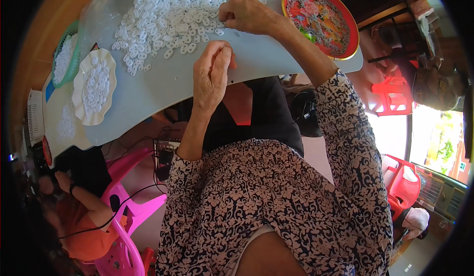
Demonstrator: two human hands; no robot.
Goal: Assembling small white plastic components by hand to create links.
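Pieces [170, 17], small, white, lie heaped toward bench [266, 54] far edge. We judge picking underway: our right hand [249, 14] curls beside them, left hand [213, 73] near front edge; either's pinch, can't tell. Next needs single-piece pinch.

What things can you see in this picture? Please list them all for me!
White oval pieces: too many to count, white, mostly heaped on the table
Table: one, grey, across the top
Round tray: one, red with flowers, table's right end
Small bits: many, greyish, in the tray
Scalloped dish: one, cream, table's left side
Mesh basket: one, green, far left
Plastic bag: one, clear, upper left
Plastic chairs: at least three, red and pink, right and lower left
Co-worker: one, orange top, lower left
Patterned shirt: one, dark and beige, lower middle
Hands: two, bare; left hand by the table's near edge, right hand at the heap
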